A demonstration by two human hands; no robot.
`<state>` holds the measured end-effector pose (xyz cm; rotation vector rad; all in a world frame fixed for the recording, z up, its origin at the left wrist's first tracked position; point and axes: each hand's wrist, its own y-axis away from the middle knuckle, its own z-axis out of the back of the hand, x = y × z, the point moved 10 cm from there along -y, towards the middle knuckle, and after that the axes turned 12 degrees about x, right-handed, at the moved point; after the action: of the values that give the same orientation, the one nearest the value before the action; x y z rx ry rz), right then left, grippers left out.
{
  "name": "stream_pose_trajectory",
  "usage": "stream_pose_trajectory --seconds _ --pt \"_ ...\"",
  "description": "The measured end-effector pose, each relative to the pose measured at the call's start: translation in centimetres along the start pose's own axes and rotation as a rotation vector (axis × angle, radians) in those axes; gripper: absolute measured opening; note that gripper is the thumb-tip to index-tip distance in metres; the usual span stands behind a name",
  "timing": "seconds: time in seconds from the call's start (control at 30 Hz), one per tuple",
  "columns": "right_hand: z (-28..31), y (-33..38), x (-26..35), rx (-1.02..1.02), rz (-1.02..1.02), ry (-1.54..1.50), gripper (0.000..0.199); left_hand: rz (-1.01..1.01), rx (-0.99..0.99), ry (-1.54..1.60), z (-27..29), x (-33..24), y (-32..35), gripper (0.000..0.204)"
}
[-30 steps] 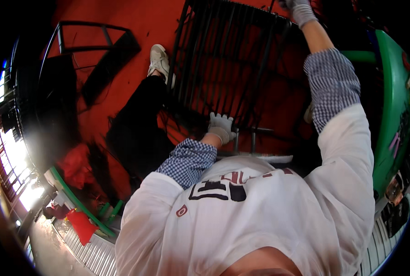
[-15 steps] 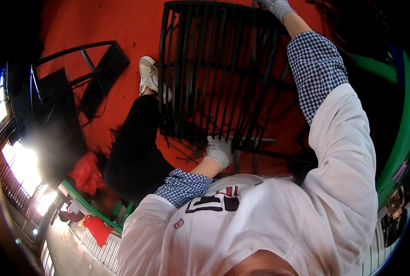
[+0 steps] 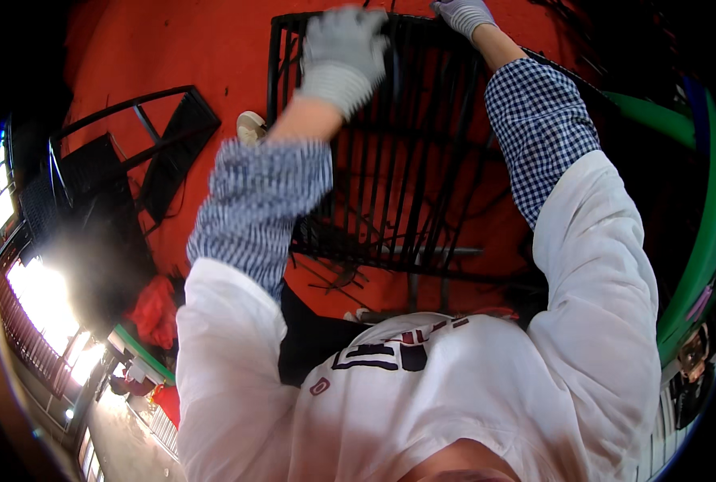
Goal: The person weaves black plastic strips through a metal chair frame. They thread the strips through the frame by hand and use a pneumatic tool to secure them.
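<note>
A black barred metal frame [image 3: 386,173], like a rack or grate, stands on the red floor before me. My right hand [image 3: 464,14], in a grey glove with a striped cuff, is closed on its far edge towards the right. Over the far left part of the bars is my left hand [image 3: 343,60], gloved alike. Motion smears its fingers, and whether they touch the frame cannot be made out. Checked sleeve covers wrap both forearms. Beneath and behind the bars, thin dark rods [image 3: 338,277] lie on the floor.
Another black metal frame [image 3: 137,145] lies to the left, with dark panels beside it. A red bag [image 3: 153,309] is at the lower left. Curved green tubing [image 3: 699,257] runs along the right side. My shoe [image 3: 251,127] shows left of the barred frame.
My left hand has left the frame's near edge and swung up to its far left part. My right hand stays at the far edge, shifted slightly left and nearer. The frame has shifted slightly.
</note>
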<state>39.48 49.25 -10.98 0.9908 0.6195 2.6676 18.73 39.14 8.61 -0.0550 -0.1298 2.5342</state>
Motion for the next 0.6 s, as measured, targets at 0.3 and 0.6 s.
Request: stream_pose_trajectory --seconds 0.3,0.6 --pt "1.2 0.9 0.5 0.091 -0.09 0.171 0.038 0.023 0.962 0.06 -11.7 1.8 -8.1 0.073" --pt "1.2 3.1 4.9 -0.045 -0.022 0.209 0.033 0.142 0.73 0.254 -12.3 7.4 -6.1 0.048"
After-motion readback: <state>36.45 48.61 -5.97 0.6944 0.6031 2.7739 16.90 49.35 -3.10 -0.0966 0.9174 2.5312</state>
